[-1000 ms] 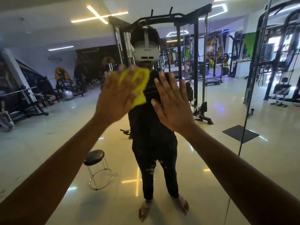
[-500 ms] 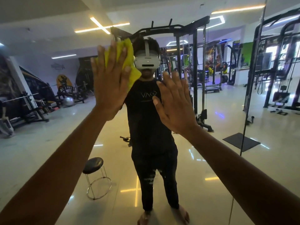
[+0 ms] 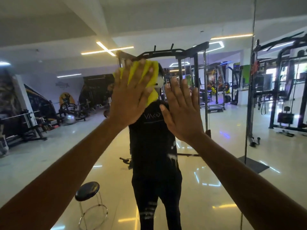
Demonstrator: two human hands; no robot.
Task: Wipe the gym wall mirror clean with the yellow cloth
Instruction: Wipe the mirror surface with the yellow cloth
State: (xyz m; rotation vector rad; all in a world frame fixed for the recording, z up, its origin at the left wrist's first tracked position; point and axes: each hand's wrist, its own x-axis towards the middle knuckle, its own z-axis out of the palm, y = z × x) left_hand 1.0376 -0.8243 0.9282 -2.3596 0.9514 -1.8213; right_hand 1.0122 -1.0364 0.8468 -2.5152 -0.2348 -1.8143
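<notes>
Since a second ago our left hand (image 3: 131,98) has carried the yellow cloth (image 3: 150,80) up and rightward; straight fingers press it flat against the gym wall mirror (image 3: 232,163) at head height. Our right hand (image 3: 181,112) rests open-palmed on the glass beside it, holding nothing. Pale streaks lower in the reflection suggest we are midway, much pane unwiped.
</notes>
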